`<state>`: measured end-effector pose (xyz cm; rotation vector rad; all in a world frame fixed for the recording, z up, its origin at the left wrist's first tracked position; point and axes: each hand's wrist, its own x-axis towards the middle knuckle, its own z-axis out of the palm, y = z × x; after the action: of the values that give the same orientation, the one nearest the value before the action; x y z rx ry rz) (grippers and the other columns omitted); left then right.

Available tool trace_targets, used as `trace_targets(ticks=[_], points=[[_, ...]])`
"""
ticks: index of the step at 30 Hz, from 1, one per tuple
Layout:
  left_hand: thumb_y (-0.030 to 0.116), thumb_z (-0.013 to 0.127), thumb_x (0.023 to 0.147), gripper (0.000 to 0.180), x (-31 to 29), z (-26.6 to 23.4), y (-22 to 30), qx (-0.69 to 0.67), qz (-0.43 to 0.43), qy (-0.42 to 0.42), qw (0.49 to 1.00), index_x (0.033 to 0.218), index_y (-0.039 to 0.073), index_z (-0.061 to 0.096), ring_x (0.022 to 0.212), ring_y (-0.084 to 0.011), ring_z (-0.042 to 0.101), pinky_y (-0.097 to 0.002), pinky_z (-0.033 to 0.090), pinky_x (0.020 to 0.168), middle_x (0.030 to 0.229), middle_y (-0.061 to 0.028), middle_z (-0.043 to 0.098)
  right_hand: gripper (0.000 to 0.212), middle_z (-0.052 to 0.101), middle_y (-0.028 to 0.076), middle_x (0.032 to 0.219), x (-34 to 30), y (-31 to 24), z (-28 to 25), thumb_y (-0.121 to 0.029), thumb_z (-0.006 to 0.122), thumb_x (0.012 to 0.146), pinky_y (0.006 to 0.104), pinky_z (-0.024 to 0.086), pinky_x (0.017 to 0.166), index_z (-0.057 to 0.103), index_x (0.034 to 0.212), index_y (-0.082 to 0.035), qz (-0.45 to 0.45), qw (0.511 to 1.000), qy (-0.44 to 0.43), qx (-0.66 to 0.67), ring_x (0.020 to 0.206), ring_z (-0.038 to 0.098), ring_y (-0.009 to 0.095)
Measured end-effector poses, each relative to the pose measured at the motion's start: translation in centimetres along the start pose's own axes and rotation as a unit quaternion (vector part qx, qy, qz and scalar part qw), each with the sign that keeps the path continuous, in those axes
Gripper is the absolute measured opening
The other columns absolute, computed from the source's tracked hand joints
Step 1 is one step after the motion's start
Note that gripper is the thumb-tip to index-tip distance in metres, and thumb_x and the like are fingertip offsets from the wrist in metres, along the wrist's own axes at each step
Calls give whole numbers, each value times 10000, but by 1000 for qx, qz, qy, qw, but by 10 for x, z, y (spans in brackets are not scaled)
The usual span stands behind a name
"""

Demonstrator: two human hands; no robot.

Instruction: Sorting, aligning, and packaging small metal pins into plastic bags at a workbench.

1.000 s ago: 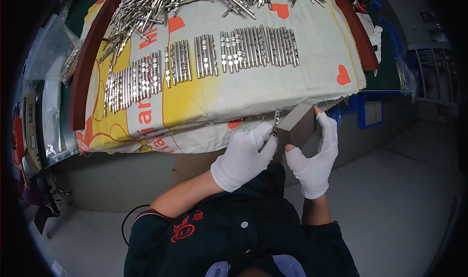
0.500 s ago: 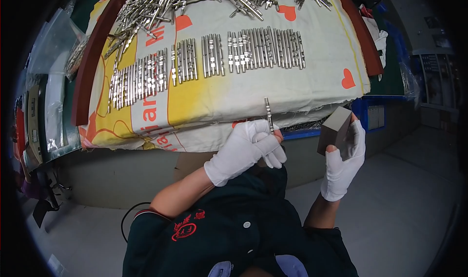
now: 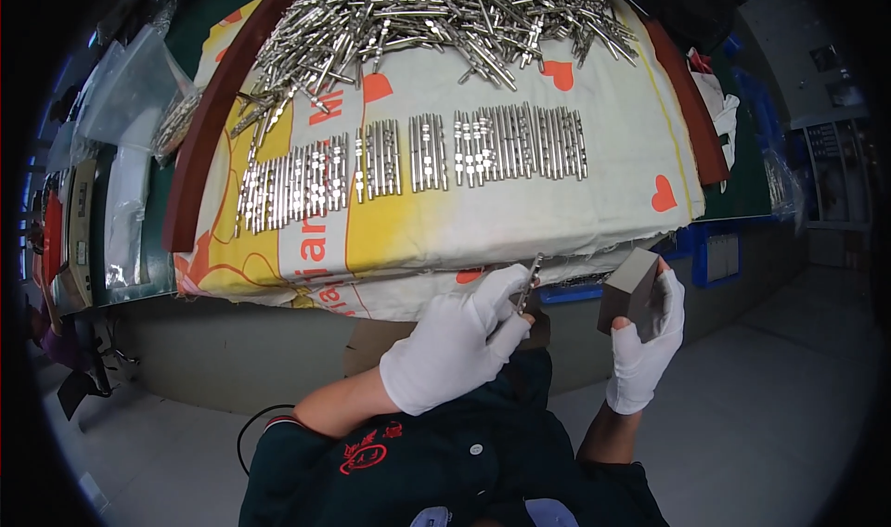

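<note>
My left hand [image 3: 450, 349], in a white glove with some fingertips bare, pinches a slim stepped metal pin [image 3: 532, 281] just off the cloth's front edge. The pin stands tilted, its upper end leaning right. To the right, my gloved right hand [image 3: 648, 351] grips a grey rectangular block [image 3: 631, 284] between thumb and fingers. Block and pin are apart. Beyond my hands, several groups of similar metal pins [image 3: 522, 142] lie side by side in a row on a printed cloth [image 3: 613, 179].
A large heap of loose pins [image 3: 418, 21] covers the far part of the cloth. Dark red rails [image 3: 215, 128] border it left and right. A blue tray [image 3: 568, 294] shows under the front edge. Clear plastic bags [image 3: 139, 82] lie at the left.
My left hand has turned and drawn the pin toward me, tilting it more to the right. The block stays in my right hand, slightly lower. The view has shifted, showing more of the heap.
</note>
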<state>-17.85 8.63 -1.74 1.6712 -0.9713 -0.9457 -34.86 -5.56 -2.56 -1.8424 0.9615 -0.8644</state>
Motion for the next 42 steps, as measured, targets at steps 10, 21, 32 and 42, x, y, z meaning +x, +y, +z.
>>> trace_targets(ticks=[10, 21, 32, 42], points=[[-9, 542, 781, 701, 40, -59, 14, 298, 44, 178, 937, 1427, -46, 272, 482, -353, 562, -438, 461, 515, 536, -163, 538, 781, 506, 141, 1122, 64, 3, -29, -243, 754, 639, 363, 422, 905, 457, 1301, 43, -137, 976, 64, -158, 1034, 519, 257], [10, 538, 805, 687, 59, -71, 17, 309, 22, 182, 933, 1443, 4, 283, 488, -361, 556, -455, 446, 505, 543, -169, 537, 717, 609, 214, 1148, 260, 3, -33, -412, 716, 659, 439, 446, 916, 537, 1240, -32, -147, 897, 55, -413, 1073, 545, 376], [-30, 557, 808, 644, 54, -73, 5, 306, 28, 180, 934, 1414, -7, 340, 456, -236, 530, -340, 423, 501, 517, -99, 495, 635, 534, 183, 1269, 231, -10, -23, -258, 767, 775, 386, 413, 991, 497, 1271, 35, -268, 898, 100, -336, 1157, 524, 315], [128, 686, 810, 542, 59, -68, 11, 306, 26, 188, 933, 1276, -51, 476, 493, -313, 571, -390, 448, 500, 567, -134, 568, 507, 561, 125, 1217, 142, -39, 56, -48, 702, 716, 375, 406, 921, 550, 1199, -38, -345, 906, -127, -209, 1079, 541, 289]])
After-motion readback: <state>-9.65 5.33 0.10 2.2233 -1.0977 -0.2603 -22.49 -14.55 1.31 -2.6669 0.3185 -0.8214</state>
